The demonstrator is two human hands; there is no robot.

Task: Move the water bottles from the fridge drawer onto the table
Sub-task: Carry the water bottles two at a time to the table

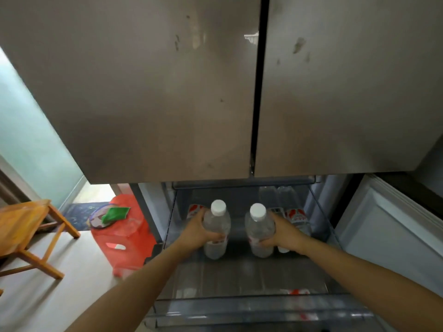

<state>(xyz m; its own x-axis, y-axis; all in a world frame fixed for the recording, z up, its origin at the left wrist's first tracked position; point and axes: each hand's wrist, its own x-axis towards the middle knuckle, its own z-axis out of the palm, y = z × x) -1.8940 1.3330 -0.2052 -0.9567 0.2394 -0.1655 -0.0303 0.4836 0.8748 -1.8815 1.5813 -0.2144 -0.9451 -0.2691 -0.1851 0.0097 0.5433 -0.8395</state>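
Observation:
The fridge drawer [239, 307] stands pulled open below the two shut fridge doors. My left hand [196, 232] grips a clear water bottle [217, 226] with a white cap, upright inside the drawer. My right hand [284, 232] grips a second clear bottle [260, 230], also white-capped and upright. More bottles with red and white labels lie behind them: one at the left [194, 210] behind my left hand, and others at the right back [297, 219]. Another label [298, 291] shows near the drawer's front right.
The large steel fridge doors [167, 92] hang overhead. A red plastic stool [124, 238] with a green packet [115, 214] on it stands left of the drawer. A wooden chair [26, 233] is at far left. A white appliance [393, 233] flanks the right.

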